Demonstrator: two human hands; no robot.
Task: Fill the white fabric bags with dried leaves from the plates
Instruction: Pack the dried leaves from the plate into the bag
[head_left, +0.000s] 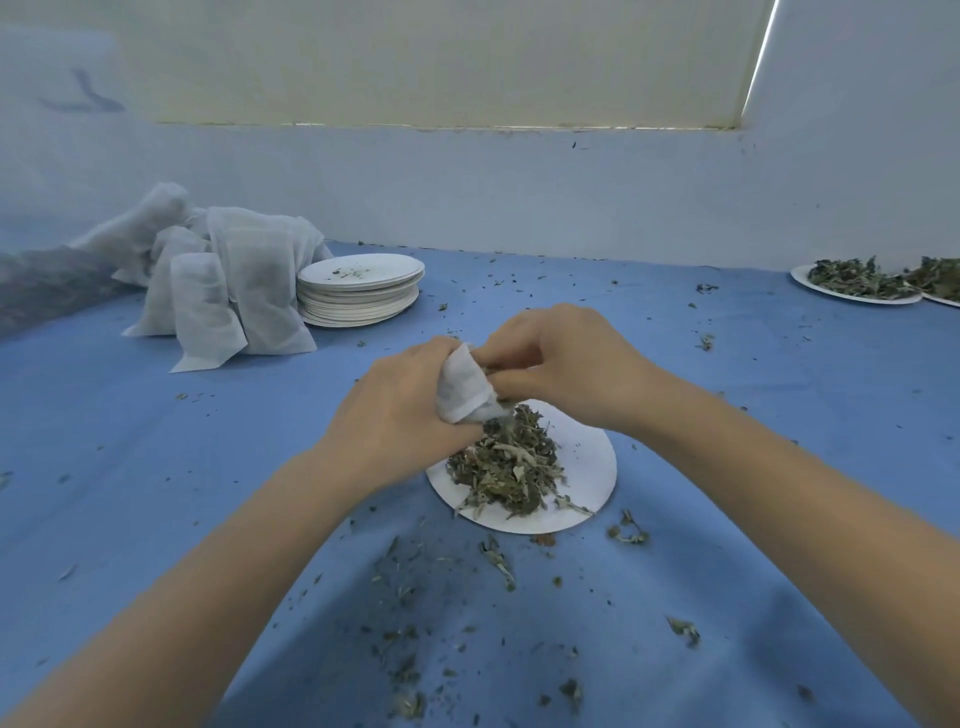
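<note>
Left hand (400, 410) gripped a small white fabric bag (465, 387) right over the round white paper plate (587, 467), probably so spills landed back there. Right hand (561, 364) pinched its mouth, seemingly pushing in bits. Crumbly green dried leaves (506, 462) sat piled just below both hands.

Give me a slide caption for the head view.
Both hands hold a white bag over a plate of dried leaves.

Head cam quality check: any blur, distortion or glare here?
Head view: the far left edge is smeared and hazy around the pile of white fabric bags; wide-angle bending curves the forearms; a bright light strip glares at top right; the centre is sharp on the white paper plate of dried leaves and both hands' soft shadows.
</note>
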